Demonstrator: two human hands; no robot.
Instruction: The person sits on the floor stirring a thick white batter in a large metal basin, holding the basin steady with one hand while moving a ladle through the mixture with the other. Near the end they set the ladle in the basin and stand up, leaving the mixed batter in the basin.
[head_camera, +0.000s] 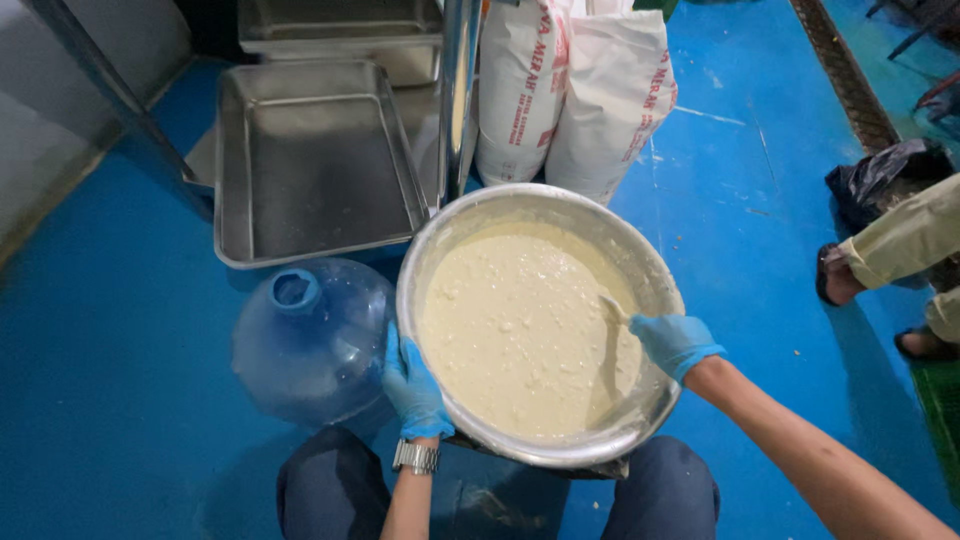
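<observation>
Head view, left hand (412, 390) gripping bowl (440, 240)

Blue-gloved hands, pale cream batter (520, 330), silver bowl (425, 260), blue floor (110, 350)

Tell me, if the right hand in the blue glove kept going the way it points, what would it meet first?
Most likely the pale batter: the right hand points left across the metal bowl, its utensil already in it. Depth is unclear.

Both hands wear blue gloves; the left hand (412, 388) is curled in a grip, forearm bare with a metal watch at the wrist, reaching up from below; the right hand (673, 342) is closed too, its bare arm stretched in from the lower right
</observation>
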